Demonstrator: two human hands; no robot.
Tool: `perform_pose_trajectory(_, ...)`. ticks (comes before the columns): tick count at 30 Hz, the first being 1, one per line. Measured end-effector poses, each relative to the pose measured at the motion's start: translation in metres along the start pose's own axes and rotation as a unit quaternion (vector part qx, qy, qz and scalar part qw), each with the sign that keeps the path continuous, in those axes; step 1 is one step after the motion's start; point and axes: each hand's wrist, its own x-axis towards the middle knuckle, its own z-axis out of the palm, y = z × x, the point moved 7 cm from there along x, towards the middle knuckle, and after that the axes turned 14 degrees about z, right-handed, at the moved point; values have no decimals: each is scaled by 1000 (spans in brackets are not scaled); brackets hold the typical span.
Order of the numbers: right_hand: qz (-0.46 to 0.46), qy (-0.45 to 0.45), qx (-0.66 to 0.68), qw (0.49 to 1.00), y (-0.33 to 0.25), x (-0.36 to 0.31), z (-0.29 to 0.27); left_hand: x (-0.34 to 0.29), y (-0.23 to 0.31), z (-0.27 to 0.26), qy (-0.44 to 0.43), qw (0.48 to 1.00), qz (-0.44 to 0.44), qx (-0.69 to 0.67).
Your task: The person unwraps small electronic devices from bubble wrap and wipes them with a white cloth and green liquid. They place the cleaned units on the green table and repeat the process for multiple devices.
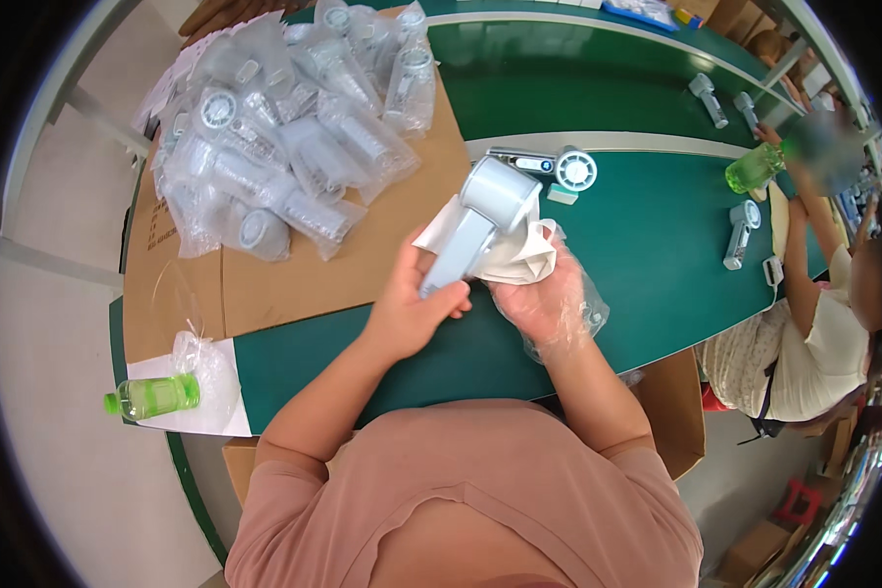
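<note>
A grey-blue handheld fan [501, 190] is tilted over the green table, its handle gripped in my left hand [410, 306] with the thumb along it. My right hand [547, 297] is closed, palm up, around a bunched white cloth [524, 257], which lies against the underside of the fan's head. A clear plastic bag [595, 312] hangs crumpled about the right hand and wrist. Just beyond the held fan, a second handheld fan [575, 170] lies on the table, beside a small white-and-green block [562, 194].
A heap of fans in clear bags [274, 137] covers a cardboard sheet [294, 279] at far left. A green bottle [162, 396] lies at near left. To the right, a co-worker [818, 333] sits near another fan [742, 235] and a green bottle [755, 169].
</note>
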Motion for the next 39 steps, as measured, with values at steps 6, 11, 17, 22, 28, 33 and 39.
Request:
perform_pose_trajectory(6, 42, 32, -43, 998, 29, 8, 0, -18, -31, -45, 108, 992, -28, -59)
perform_pose_trajectory(11, -21, 57, -303, 951, 34, 6, -16, -18, -36, -47, 105, 994, -26, -29)
perform_pose_trajectory(17, -12, 152, -193, 969, 14, 17, -29, -23, -25, -33, 91, 995, 20, -25)
perform_pose_trajectory(22, 32, 97, -142, 985, 10, 15, -17, -27, -33, -41, 118, 993, -17, -23)
perform_pose_trajectory(28, -72, 115, -276, 952, -3, 9, -17, -29, -32, -51, 162, 987, -19, -4)
perform_pose_trajectory(33, -43, 125, -260, 957, -23, -5, -23, -25, -30, -63, 129, 982, -47, 126)
perform_pose_trajectory(39, 4, 175, -358, 917, -16, -18, -27, -21, 16, -63, 69, 833, 115, 536)
